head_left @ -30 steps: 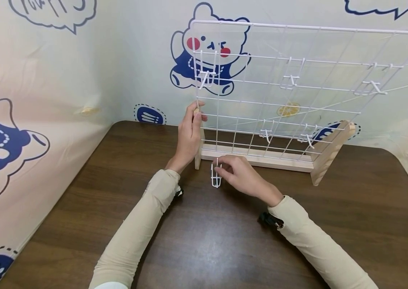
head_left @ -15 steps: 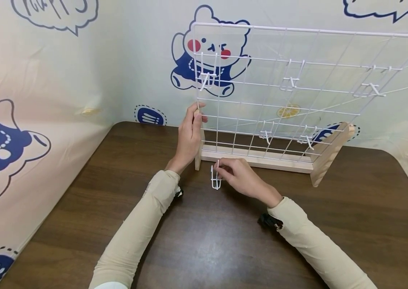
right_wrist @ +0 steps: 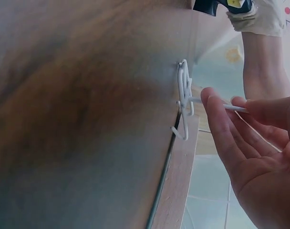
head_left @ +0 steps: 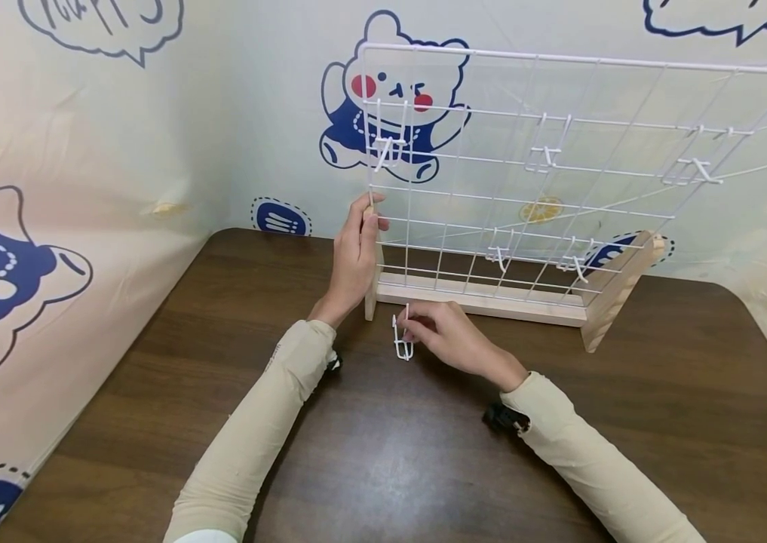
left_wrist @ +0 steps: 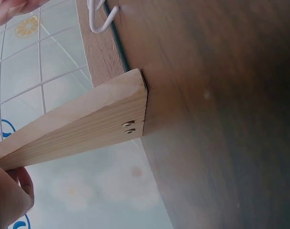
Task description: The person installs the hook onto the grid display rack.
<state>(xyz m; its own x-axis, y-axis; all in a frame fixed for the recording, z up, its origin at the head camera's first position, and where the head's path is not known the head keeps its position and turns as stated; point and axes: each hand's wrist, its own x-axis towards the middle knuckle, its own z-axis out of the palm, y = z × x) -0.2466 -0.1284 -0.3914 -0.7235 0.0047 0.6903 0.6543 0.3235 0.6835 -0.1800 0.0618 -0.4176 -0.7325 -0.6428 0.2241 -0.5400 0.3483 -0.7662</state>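
Note:
In the head view my left hand (head_left: 354, 253) grips the upright wooden side piece at the left end of a white wire grid rack (head_left: 471, 192). The left wrist view shows this wooden side piece (left_wrist: 83, 124) close up, with part of my left hand (left_wrist: 9, 195) at its edge. My right hand (head_left: 454, 338) pinches a white wire hook (head_left: 403, 350) just in front of the rack's wooden base bar. From the right wrist view, thumb and fingers hold the hook's straight prong, while its looped frame (right_wrist: 184, 88) points away from the palm.
Several white hooks hang on the grid, among them one at upper left (head_left: 388, 143) and one at lower right (head_left: 576, 260). The right wooden support (head_left: 621, 294) stands on the brown table (head_left: 369, 460). Patterned cloth (head_left: 247, 113) hangs behind and at the left.
My right hand has drifted slightly down, away from the rack base, with the hook now tilted a little more. The left hand keeps its grip on the wooden side piece.

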